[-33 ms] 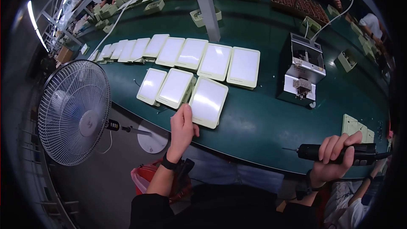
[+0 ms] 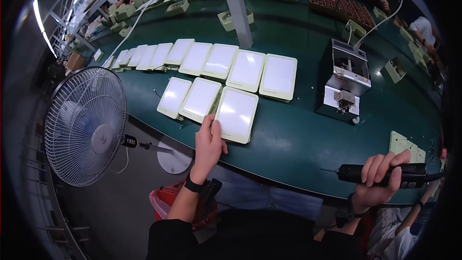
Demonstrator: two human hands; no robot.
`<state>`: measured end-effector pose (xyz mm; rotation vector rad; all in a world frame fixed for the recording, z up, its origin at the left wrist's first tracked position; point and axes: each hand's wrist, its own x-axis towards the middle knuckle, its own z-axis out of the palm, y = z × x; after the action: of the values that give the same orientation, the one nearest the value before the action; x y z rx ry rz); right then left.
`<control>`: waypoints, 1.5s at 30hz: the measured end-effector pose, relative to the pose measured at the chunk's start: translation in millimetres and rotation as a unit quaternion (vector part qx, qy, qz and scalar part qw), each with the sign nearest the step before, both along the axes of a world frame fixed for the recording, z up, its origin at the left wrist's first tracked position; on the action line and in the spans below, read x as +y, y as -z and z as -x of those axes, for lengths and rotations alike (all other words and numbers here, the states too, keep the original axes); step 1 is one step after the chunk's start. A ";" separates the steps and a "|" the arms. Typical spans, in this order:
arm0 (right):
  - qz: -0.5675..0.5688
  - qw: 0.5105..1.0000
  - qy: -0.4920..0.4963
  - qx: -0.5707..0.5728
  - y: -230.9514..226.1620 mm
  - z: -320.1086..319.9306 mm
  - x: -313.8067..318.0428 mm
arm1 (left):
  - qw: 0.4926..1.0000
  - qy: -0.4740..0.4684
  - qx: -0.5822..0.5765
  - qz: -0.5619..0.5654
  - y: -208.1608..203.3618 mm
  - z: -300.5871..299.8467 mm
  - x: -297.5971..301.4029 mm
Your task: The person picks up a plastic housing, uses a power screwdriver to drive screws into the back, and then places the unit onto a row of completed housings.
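Near the table's front edge lies a white rectangular panel with a pale green frame (image 2: 237,114). My left hand (image 2: 209,139) has its fingers closed on the panel's lower left corner; the grip's underside is hidden. A black electric screwdriver (image 2: 353,173) is held level in my right hand (image 2: 380,178), its thin bit pointing left and clear of everything. Beside the held panel, a similar panel (image 2: 201,100) and another panel (image 2: 174,97) stand in the same short row. Behind them a longer row of such panels (image 2: 278,77) curves off to the left.
A metal bench machine (image 2: 344,79) stands right of the panels. Pale green frame parts (image 2: 404,145) lie beyond my right hand. A standing fan (image 2: 86,127) is at the left, off the table. A grey post (image 2: 236,9) rises at the back. Other people work around the table.
The held panel has settled a little, turning slightly straighter against its neighbour. My left hand has shifted slightly with its corner. The right hand and screwdriver look unchanged.
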<state>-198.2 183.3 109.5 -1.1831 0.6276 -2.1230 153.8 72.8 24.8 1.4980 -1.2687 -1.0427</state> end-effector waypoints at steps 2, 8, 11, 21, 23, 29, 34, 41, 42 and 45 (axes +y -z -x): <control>-0.003 1.000 -0.005 -0.004 1.4 -0.6 -0.1 | 0.987 0.003 -0.135 0.091 2.3 -10.4 1.6; -0.022 1.000 -0.018 0.004 9.9 0.6 0.9 | 0.866 -0.054 -0.475 0.147 -36.8 13.9 11.6; -0.027 0.999 -0.023 0.001 9.9 -5.4 -0.5 | 0.822 0.066 -0.497 0.270 -27.5 42.2 9.6; -0.054 0.997 0.006 0.047 15.4 23.1 21.3 | 0.746 0.191 -0.577 0.273 3.1 -15.1 -14.2; -0.049 0.997 0.015 0.049 21.2 23.2 17.6 | 0.738 0.198 -0.584 0.276 1.2 -41.1 -28.1; -0.043 0.997 0.036 0.045 30.6 42.3 38.2 | 0.699 0.237 -0.604 0.301 -3.1 -110.0 -69.3; -0.074 0.992 0.085 0.054 22.4 69.6 69.3 | 0.662 0.193 -0.624 0.367 -17.2 -34.6 -71.8; -0.013 0.969 0.182 0.167 -19.3 96.2 97.4 | 0.648 0.593 -0.184 0.440 -11.0 290.8 27.2; -0.011 0.970 0.192 0.149 -26.4 93.8 107.7 | 0.626 0.598 -0.152 0.477 -1.7 342.7 41.0; -0.031 0.958 0.229 0.171 -48.3 91.7 133.2 | 0.609 0.591 -0.159 0.505 11.1 493.2 73.8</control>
<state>-289.9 316.5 157.8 -1.4985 1.2159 -2.2559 -339.4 146.6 13.7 -0.2484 -2.5962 -0.4469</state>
